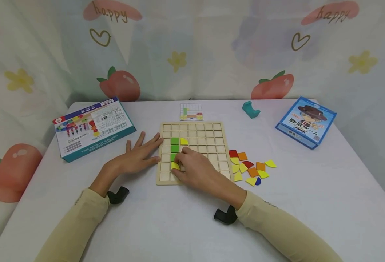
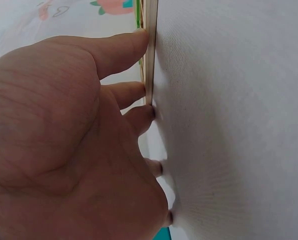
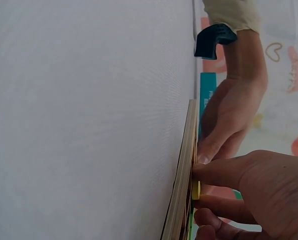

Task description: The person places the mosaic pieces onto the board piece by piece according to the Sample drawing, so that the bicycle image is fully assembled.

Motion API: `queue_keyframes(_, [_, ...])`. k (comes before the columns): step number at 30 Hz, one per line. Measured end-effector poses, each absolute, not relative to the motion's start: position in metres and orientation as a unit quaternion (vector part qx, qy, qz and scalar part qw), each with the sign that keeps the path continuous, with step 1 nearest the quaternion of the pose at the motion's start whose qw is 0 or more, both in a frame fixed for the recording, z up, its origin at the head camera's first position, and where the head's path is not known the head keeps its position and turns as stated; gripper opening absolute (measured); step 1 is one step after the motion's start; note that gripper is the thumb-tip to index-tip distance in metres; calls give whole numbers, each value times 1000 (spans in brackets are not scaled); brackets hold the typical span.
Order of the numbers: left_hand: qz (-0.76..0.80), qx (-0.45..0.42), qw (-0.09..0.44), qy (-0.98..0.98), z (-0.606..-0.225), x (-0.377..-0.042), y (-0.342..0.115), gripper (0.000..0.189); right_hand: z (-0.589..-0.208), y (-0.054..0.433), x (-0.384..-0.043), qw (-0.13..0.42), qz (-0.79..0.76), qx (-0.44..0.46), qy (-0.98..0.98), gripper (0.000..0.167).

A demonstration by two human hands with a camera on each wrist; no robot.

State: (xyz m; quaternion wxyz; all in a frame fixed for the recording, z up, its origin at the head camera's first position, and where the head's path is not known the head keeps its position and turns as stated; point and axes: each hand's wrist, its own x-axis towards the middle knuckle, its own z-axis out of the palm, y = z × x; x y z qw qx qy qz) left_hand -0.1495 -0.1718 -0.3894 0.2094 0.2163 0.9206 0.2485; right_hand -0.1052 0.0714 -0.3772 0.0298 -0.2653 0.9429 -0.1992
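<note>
A wooden grid board [image 1: 209, 149] lies on the table in front of me. My right hand [image 1: 200, 171] pinches a yellow quarter-circle tile [image 1: 175, 166] between thumb and finger, low over the second column. In the right wrist view that yellow tile [image 3: 196, 190] shows at the board's surface. Directly above it on the grid is a column of green square tiles [image 1: 174, 149], with another yellow tile [image 1: 184, 141] beside the top one. My left hand [image 1: 135, 156] has its fingers spread, and its thumb [image 2: 124, 52] and fingertips touch the board's left edge.
Loose red, orange, yellow and blue tiles [image 1: 252, 172] lie right of the board. A pattern card [image 1: 191, 111] sits behind it, near a teal curved block [image 1: 250, 110]. One bead-set box [image 1: 94, 129] stands at left, a blue game box [image 1: 305, 122] at right.
</note>
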Motion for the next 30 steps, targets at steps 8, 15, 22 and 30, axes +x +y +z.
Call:
queue_keyframes(8, [249,216,207,921,-387,-148,-171,74,-378,71,-104,27,-198,-265,943,28])
queue_keyframes(15, [249,215,206,922,-387,-148,-170,74,-378,71,-103,28,-201,-266,942,29])
queue_keyframes(22, [245,215,206,923,-387,-148,-170,74,-377,71,-102,32,-203,-264,942,29])
queue_keyframes(30, [242,215,206,923,-388,-149,-170,75,-375,73,-99,36,-203,-260,943,28])
